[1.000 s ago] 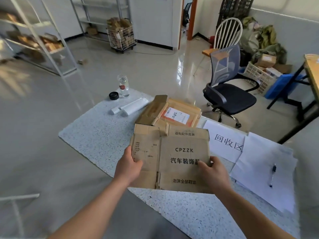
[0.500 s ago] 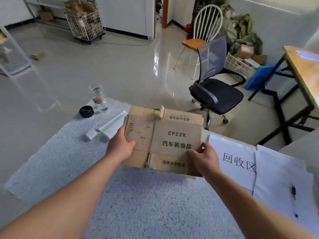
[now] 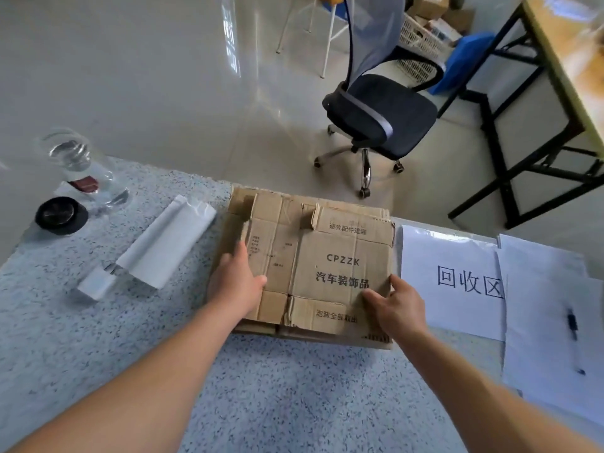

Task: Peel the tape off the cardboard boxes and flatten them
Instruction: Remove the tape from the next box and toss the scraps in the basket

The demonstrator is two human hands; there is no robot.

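Head cam: flat box (image 3: 327, 256) lies atop the stack (image 3: 313, 336) at the table (image 3: 294, 403) far edge, touching the sign (image 3: 457, 256). Your L hand (image 3: 237, 282) presses flat on its left part. R hand (image 3: 395, 305) sits on the near-right corner; can't tell if it pinches. Step looks like stacking. Next imo: let go, fetch the next taped box.

The flattened cardboard box (image 3: 327, 266) is matt brown corrugated board, creased and frayed at its edges. The table (image 3: 294, 403) has a speckled, stone-like finish (grey-white, faintly grainy). The paper sheets (image 3: 457, 253) are smooth and white, the jar (image 3: 75, 165) is clear glass, and the floor (image 3: 147, 76) is glossy — almost mirror-like. The chair base (image 3: 365, 173) is shiny metal.
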